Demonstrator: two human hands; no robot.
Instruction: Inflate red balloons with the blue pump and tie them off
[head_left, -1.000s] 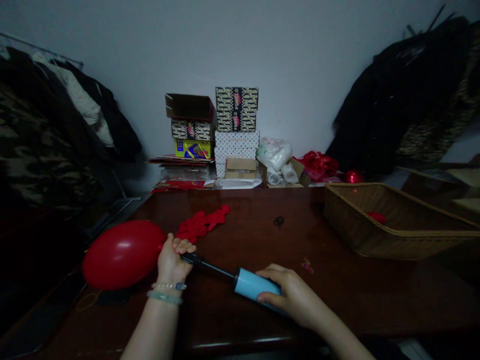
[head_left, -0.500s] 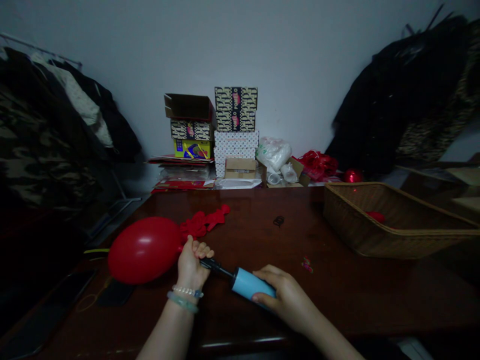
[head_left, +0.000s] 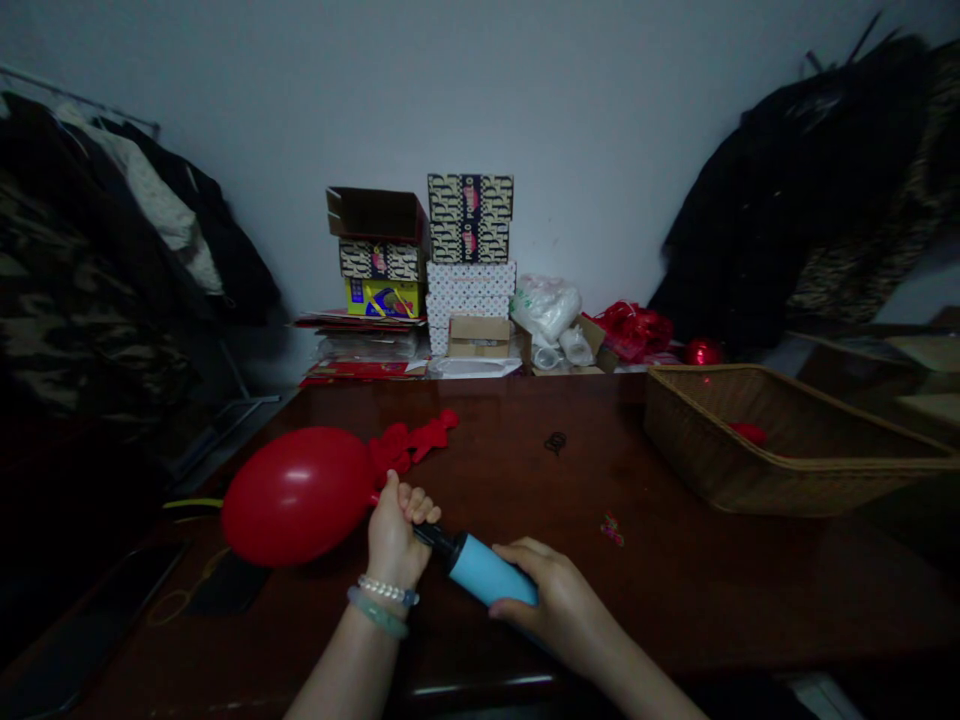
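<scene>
My left hand (head_left: 401, 525), wearing a beaded bracelet and a pale green bangle, is closed around the black nozzle end of a hand pump (head_left: 491, 580) and the neck of a red balloon (head_left: 300, 495). The balloon is inflated and lies to the left of that hand. Around the pump's light blue barrel my right hand (head_left: 551, 600) is wrapped. Barrel and black end now sit close together, with little of the shaft showing. Just behind the left hand lies a pile of red uninflated balloons (head_left: 409, 445), partly hidden by the inflated one.
A wicker basket (head_left: 709, 470) with something red inside stands at the right. Small dark bands (head_left: 555, 443) and a colourful little bundle (head_left: 611, 528) lie mid-table. Phone-like dark slabs (head_left: 229, 585) are at the left. Stacked boxes (head_left: 471, 300) stand behind the table.
My left hand has moved right with the balloon and the pump's black end, and the shaft has slid into the barrel. The right hand has shifted slightly left with the barrel.
</scene>
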